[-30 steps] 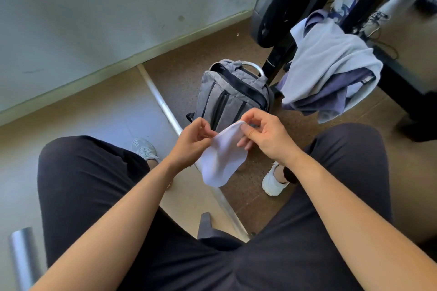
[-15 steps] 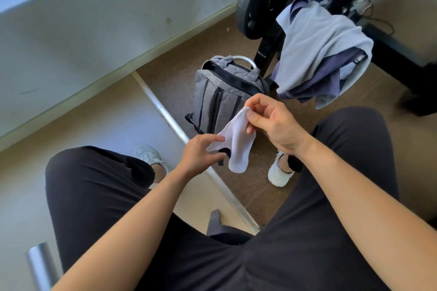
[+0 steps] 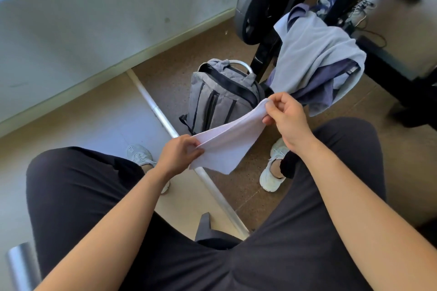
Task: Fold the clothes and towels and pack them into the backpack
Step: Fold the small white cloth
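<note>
One towel (image 3: 227,146): small and white; doubled over, with two layered edges showing along its upper side; pulled into a slanting band between both hands, high end toward 1 o'clock, low end toward 8 o'clock; one loose corner hangs toward 6 o'clock, above the floor (image 3: 165,78) between the knees
Left hand (image 3: 179,153): at the towel's low end, about 8 o'clock of the cloth; back of the hand up, forearm reaching in from 7 o'clock; fingers (image 3: 196,151) and thumb closed in a pinch on the layered edge
Right hand (image 3: 287,118): at the towel's high end, about 1 o'clock of the cloth; wrist bent, forearm coming in from 5 o'clock; thumb and forefinger pinch the top corner, the other fingers curled loosely behind
Backpack (image 3: 220,99): grey with black zips and trim; upright on the floor at 12 o'clock of the towel, just behind it; whether its top is open cannot be told
Clothes (image 3: 312,64): pale grey-blue and purple garments, unfolded, draped in a heap over a black frame at 2 o'clock of the backpack
Weight plate (image 3: 257,0): black, on a steel bar end, at 12 o'clock of the clothes
Bar (image 3: 165,123): pale, lying on the floor, running from 11 o'clock to 5 o'clock under the towel
Shoes: one pale shoe at 9 o'clock (image 3: 142,156) of the towel, the other at 4 o'clock (image 3: 274,168)
</note>
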{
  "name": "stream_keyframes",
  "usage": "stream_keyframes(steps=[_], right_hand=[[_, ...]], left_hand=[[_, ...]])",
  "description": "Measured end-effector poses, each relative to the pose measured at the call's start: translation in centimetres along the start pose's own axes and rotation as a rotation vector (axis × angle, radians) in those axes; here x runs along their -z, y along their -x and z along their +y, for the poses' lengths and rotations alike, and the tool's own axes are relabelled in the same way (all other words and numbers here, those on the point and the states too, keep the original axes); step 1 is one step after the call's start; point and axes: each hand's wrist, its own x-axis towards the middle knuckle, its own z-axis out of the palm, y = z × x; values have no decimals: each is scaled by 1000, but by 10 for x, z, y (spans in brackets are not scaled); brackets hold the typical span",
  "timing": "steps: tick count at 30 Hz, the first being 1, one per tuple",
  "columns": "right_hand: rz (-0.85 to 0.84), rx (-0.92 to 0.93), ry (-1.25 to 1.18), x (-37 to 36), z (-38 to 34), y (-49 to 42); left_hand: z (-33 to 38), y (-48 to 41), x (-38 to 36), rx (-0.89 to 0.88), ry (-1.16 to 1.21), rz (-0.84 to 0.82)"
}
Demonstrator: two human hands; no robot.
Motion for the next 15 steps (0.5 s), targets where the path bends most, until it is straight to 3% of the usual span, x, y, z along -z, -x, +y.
stream_keyframes(steps=[9,15], right_hand=[[-3,-53,289,0,12,-6],[28,99,528,-9,12,-8]], left_hand=[[-12,8,63,-130,-64,117],[-15,12,97,-61,-44,406]])
